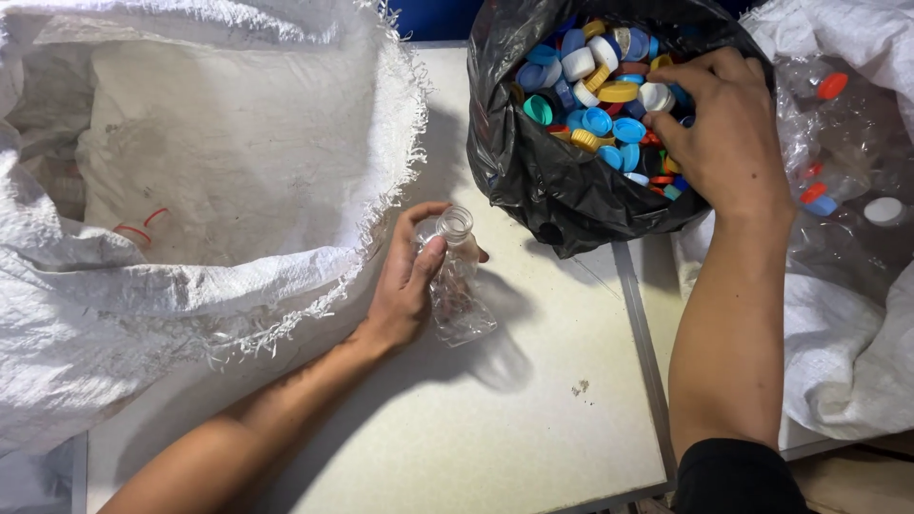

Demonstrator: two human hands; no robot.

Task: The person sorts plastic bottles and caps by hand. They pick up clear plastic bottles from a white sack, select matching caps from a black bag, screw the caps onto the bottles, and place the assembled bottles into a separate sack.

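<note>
Left hand [405, 276] wraps a crushed clear plastic bottle [455, 281], fingers curled round its upper part just below the open, capless neck, which points up toward the top of the frame; bottle's lower end rests on or just above the pale table [514, 409], can't tell which. Right hand [724, 128] is inside the mouth of a black plastic bag [552, 181], palm down, fingers bent onto the heap of bottle caps [595, 95]; fingertips are buried among the caps, so can't tell whether it is pinching one or just touching. Caps are mixed blue, white, yellow, teal, a few red, filling the bag near its rim. Black bag sits at the table's far edge, between the two sacks, well apart from the bottle. Left of the left hand, touching the forearm, a big white woven sack [190, 190] lies open with a frayed rim, interior mostly bare fabric. Right of the right arm, another white sack [857, 333] holds clear plastic bottles [838, 143], some with red, blue or white caps on. A metal seam runs down the table under the right forearm. Right arm has a dark sleeve at the elbow.
</note>
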